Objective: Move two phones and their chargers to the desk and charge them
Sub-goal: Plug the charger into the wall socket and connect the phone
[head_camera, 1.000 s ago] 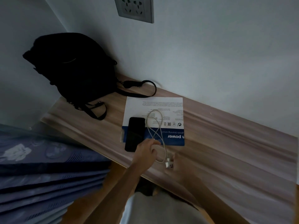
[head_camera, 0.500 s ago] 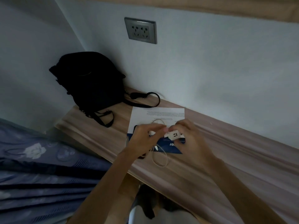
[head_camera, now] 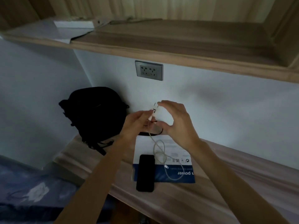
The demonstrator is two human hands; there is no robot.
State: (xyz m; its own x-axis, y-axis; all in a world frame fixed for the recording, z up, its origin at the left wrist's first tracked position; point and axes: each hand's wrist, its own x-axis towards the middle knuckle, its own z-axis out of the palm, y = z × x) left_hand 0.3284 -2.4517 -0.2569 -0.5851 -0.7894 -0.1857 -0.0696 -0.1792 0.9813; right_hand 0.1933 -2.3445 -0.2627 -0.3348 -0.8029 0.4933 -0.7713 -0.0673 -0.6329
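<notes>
Head view: my right hand [head_camera: 176, 120] grips the white charger plug [head_camera: 161, 113], fingers curled over the top and thumb under it. I hold it up in front of the wall, below the wall socket [head_camera: 149, 70] and above the desk [head_camera: 226, 183]. My left hand [head_camera: 137, 122] pinches the cable [head_camera: 156, 147] end right at the plug's face; I can't tell if it's seated. The cable drops from there and loops onto a leaflet [head_camera: 174, 175], with its free tip lying on the blue band. The black phone [head_camera: 145, 172] lies flat, screen dark, on the leaflet's left edge just beside the loop, near end overhanging onto the desk. A black bag [head_camera: 95, 113] stands left against the wall, its strap trailing behind my hands. The socket face is unblocked. There's a wooden shelf [head_camera: 178, 38] overhead with a white box [head_camera: 74, 24] on it. Blue bedding [head_camera: 24, 191] is at lower left.
</notes>
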